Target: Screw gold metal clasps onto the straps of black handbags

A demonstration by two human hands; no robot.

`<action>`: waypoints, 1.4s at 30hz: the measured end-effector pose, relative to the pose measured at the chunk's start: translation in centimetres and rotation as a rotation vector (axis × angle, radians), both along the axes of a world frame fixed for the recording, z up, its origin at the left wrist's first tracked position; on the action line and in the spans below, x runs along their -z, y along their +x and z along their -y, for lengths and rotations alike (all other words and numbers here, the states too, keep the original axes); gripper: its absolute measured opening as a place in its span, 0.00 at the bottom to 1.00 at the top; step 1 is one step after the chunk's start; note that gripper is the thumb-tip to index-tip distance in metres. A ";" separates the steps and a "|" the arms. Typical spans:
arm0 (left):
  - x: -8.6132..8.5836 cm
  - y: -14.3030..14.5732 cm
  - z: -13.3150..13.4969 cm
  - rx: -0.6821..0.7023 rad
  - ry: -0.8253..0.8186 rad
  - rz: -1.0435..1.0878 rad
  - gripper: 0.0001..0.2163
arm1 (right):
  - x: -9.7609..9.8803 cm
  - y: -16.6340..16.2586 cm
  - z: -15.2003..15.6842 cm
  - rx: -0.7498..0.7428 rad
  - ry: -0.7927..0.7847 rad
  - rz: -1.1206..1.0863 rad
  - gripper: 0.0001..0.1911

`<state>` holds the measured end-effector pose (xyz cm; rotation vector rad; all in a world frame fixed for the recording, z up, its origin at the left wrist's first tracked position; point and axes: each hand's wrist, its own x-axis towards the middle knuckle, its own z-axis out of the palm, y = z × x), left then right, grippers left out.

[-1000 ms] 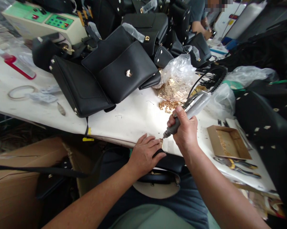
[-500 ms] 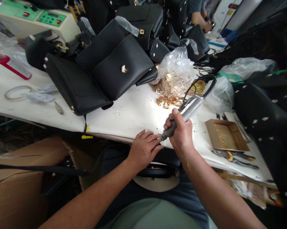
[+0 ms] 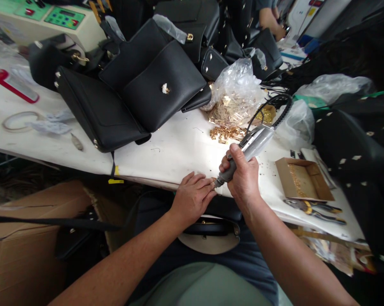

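Left hand [image 3: 192, 196] pinches what looks like a tiny gold fitting [image 3: 213, 181] at the near edge of the white table [image 3: 172, 157], right hand [image 3: 243, 178] wrapped tight around a grey power screwdriver [image 3: 246, 154] with its tip on it, black handbags [image 3: 131, 97] piled behind.

Matt black leather-look bags [image 3: 153, 85], shiny gold metal fittings [image 3: 226, 132] (crinkled clear plastic bag [image 3: 239, 85]), brown cardboard tray [image 3: 303, 178].

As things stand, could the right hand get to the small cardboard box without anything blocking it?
Probably yes: the cardboard box lies open on the table just beside the right hand, with bare tabletop between. But that hand is gripping the power tool.
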<state>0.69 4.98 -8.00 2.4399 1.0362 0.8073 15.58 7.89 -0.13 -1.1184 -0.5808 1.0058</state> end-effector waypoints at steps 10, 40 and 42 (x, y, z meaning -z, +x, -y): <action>0.0 -0.1 0.0 -0.001 0.033 -0.001 0.11 | 0.0 0.2 0.2 -0.004 0.001 0.033 0.21; 0.1 -0.1 0.0 0.006 -0.002 -0.013 0.11 | 0.1 0.0 0.5 0.003 0.006 0.051 0.21; 0.0 -0.1 0.0 0.003 0.006 -0.010 0.11 | 0.1 0.0 0.5 -0.001 0.007 0.052 0.21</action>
